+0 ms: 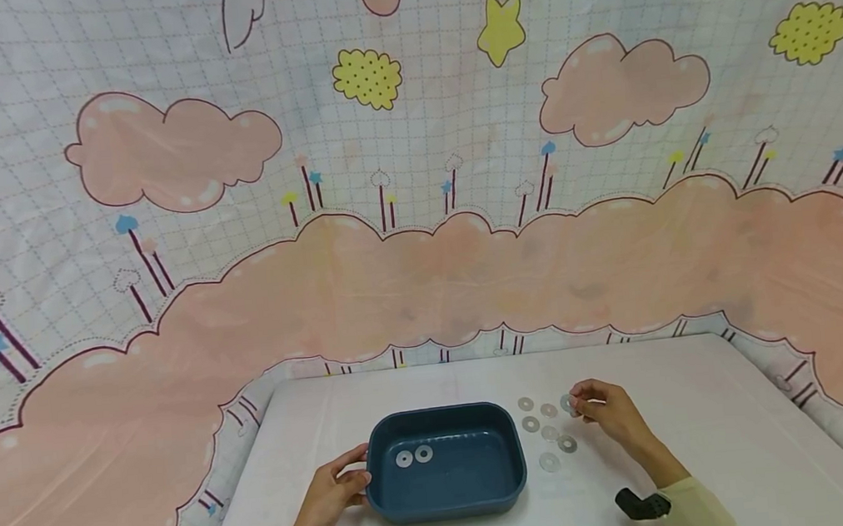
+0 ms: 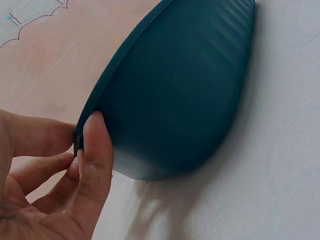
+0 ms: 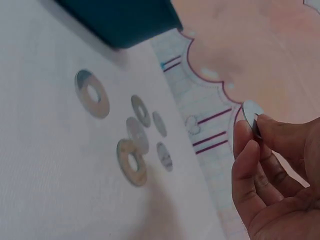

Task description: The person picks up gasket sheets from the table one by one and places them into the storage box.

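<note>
A dark blue rectangular tray (image 1: 477,471) stands on the white table, with two flat metal washers (image 1: 424,453) lying side by side in its left part. My left hand (image 1: 339,487) grips the tray's left rim; in the left wrist view the thumb and fingers pinch the rim (image 2: 97,95). My right hand (image 1: 609,412) is raised to the right of the tray, pinching one washer (image 3: 251,114) between thumb and fingertips. Several loose washers (image 3: 92,94) lie flat on the table between the tray and my right hand, two of them overlapping.
The white table (image 1: 624,513) reaches out on both sides of the tray. Behind it hangs a patterned cloth (image 1: 468,284) with clouds and stars. A black strap piece (image 1: 642,503) sits at my right sleeve (image 1: 695,511).
</note>
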Available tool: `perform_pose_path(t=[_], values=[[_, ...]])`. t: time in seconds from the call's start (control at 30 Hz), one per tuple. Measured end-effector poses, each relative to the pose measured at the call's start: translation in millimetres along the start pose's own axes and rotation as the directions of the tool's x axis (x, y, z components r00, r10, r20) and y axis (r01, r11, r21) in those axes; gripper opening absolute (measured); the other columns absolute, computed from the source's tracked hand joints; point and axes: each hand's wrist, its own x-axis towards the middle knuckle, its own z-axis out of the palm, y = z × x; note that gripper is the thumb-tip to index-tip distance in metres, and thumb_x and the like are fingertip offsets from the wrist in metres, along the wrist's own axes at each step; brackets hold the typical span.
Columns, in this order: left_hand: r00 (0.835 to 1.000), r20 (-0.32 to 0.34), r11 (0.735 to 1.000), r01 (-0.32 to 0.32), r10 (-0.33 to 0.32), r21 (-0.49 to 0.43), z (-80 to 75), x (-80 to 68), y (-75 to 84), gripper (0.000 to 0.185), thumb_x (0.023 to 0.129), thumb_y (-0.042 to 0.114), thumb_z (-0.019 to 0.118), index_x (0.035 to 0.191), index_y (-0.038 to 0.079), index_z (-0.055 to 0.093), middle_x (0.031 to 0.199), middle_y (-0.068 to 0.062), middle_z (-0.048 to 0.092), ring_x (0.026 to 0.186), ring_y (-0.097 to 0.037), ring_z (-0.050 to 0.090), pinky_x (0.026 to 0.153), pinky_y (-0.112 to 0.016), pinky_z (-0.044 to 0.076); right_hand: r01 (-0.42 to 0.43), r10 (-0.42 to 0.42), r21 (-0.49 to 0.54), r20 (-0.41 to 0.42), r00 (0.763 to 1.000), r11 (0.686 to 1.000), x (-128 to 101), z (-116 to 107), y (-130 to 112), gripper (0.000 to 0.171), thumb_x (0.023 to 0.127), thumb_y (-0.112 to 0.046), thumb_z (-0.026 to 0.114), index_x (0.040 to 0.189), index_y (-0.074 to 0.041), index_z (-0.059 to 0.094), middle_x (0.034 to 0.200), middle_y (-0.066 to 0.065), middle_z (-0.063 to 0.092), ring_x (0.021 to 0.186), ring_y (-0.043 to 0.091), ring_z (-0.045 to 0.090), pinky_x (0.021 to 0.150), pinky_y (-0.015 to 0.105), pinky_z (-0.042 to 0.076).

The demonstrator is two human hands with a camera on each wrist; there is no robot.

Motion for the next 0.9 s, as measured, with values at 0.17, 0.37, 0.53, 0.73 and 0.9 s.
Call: perform_pose_path(t=[0.17, 0.37, 0.53, 0.73, 0.9], values=[[1.0, -0.002, 1.0, 0.005, -0.005, -0.009, 0.5, -0.2, 0.0, 0.057, 0.09, 0.003, 0.065, 0.143, -0.006, 0.045, 0.13, -0.022, 0.054, 0.09, -0.014, 0.063, 0.069, -0.031, 0.057, -0.02, 0.02, 0.041, -0.001, 1.0, 0.999, -4, 2, -13, 0.022, 0.093, -0.012, 0.066, 0.109, 0.002, 0.065, 0.093, 0.009, 0.066, 0.079, 0.013, 0.065, 0.072, 0.019, 0.054], [1.0, 0.002, 1.0, 0.0, 0.0, -0.009, 0.3, -0.3, 0.0, 0.057, 0.09, 0.003, 0.065, 0.143, -0.006, 0.044, 0.128, -0.022, 0.055, 0.089, -0.014, 0.063, 0.068, -0.03, 0.057, -0.031, 0.031, 0.064, 0.003, 1.0, 0.997, -10, 7, -27, 0.027, 0.094, -0.013, 0.065, 0.117, 0.0, 0.066, 0.102, 0.013, 0.068, 0.083, 0.014, 0.066, 0.074, 0.018, 0.055], [1.0, 0.004, 1.0, -0.005, 0.005, -0.008, 0.0, -0.4, -0.3, 0.058, 0.089, 0.003, 0.065, 0.142, -0.007, 0.044, 0.126, -0.02, 0.057, 0.088, -0.013, 0.064, 0.069, -0.03, 0.057, -0.029, 0.028, 0.108, 0.006, 1.0, 0.994, -13, 14, -36, 0.028, 0.093, -0.01, 0.065, 0.118, 0.004, 0.066, 0.1, 0.012, 0.068, 0.08, 0.012, 0.067, 0.072, 0.019, 0.056], [1.0, 0.006, 1.0, -0.001, 0.001, -0.014, -0.5, -1.8, 0.1, 0.058, 0.09, 0.003, 0.065, 0.143, -0.007, 0.044, 0.129, -0.022, 0.055, 0.089, -0.015, 0.064, 0.069, -0.03, 0.057, -0.025, 0.021, 0.15, 0.029, 0.999, 0.988, -18, 22, -47, 0.028, 0.092, -0.008, 0.065, 0.118, 0.004, 0.066, 0.103, 0.014, 0.068, 0.08, 0.016, 0.069, 0.073, 0.022, 0.058], [1.0, 0.011, 1.0, 0.002, -0.002, -0.017, -0.7, -2.8, 0.9, 0.058, 0.091, 0.004, 0.065, 0.143, -0.007, 0.043, 0.131, -0.022, 0.054, 0.089, -0.015, 0.063, 0.069, -0.03, 0.057, -0.042, 0.032, 0.193, 0.056, 0.998, 0.98, -20, 27, -56, 0.029, 0.092, -0.006, 0.065, 0.119, 0.006, 0.065, 0.104, 0.015, 0.067, 0.082, 0.018, 0.071, 0.073, 0.025, 0.059]])
